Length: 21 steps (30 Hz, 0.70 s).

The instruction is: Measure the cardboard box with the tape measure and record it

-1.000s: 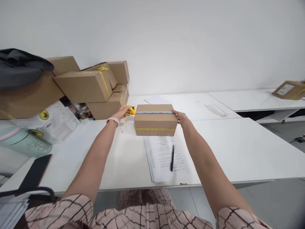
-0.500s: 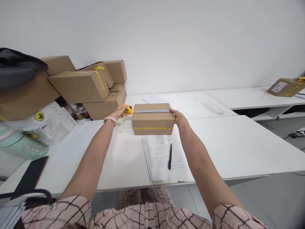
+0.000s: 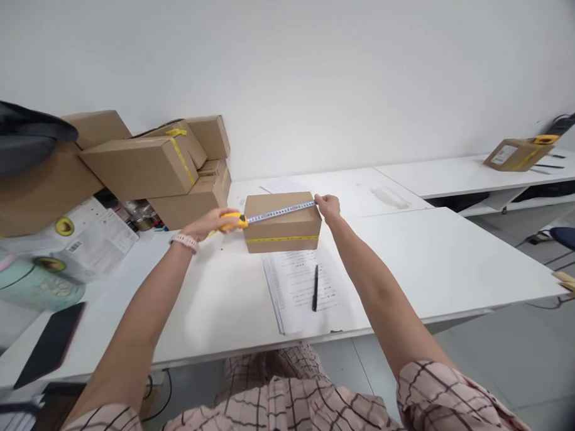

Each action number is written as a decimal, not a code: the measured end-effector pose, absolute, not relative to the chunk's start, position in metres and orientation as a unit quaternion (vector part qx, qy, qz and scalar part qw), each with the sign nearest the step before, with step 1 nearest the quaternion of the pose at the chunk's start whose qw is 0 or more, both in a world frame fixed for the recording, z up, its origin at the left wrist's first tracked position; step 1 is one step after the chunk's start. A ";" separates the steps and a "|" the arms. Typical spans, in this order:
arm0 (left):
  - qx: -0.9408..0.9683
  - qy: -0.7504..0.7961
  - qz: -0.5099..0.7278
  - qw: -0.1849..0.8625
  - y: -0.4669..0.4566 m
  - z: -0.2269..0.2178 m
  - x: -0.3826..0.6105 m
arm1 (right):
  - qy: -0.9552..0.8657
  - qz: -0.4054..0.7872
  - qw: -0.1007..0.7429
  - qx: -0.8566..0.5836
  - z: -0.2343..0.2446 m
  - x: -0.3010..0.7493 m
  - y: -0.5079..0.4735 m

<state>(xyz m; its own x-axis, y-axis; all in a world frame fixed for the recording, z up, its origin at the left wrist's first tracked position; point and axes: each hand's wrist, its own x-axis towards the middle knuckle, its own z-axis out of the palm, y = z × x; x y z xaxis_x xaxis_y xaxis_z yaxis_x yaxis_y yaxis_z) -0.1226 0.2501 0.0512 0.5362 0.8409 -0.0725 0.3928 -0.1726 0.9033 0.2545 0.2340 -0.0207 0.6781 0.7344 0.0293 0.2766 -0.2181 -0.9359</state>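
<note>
A small brown cardboard box [image 3: 283, 229] with a yellow strip along its front sits on the white table. My left hand [image 3: 209, 223] is closed around the yellow case of a tape measure [image 3: 233, 221] beside the box's left edge. The tape's white blade lies slantwise across the top of the box, its left end lower in view than its right. At the box's far right corner my right hand [image 3: 328, 206] pinches the blade's free end. Below the box lie printed sheets [image 3: 295, 297] with a black pen [image 3: 315, 289] on them.
Cardboard boxes [image 3: 139, 167] are stacked at the left, beside a white avocado-print box [image 3: 93, 241] and a mint-green bottle [image 3: 35, 281]. A black flat device [image 3: 49, 345] lies at the front left. Another box [image 3: 516, 155] stands on the right-hand table.
The blade has swung from straight across the box to a slant. My left hand has drawn back nearer to me with the case, and my right hand has moved up to the far corner.
</note>
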 end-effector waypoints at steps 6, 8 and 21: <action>0.609 0.270 0.133 0.734 0.125 -0.013 -0.089 | -0.522 0.179 0.523 -0.650 -0.010 0.227 0.246; 0.519 0.246 0.191 0.796 0.097 -0.033 -0.068 | -0.550 0.169 0.493 -0.653 -0.011 0.216 0.252; 0.402 0.353 0.300 0.790 0.137 0.013 0.001 | -0.594 0.164 0.360 -0.701 -0.012 0.204 0.262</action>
<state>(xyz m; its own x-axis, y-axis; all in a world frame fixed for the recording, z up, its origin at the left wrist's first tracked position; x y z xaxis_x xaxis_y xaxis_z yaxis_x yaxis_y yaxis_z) 0.0007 0.1368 0.0133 0.5710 0.7575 -0.3163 -0.1907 0.4972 0.8464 0.2042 0.2616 -0.0117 0.2404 0.9502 0.1985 0.7148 -0.0350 -0.6985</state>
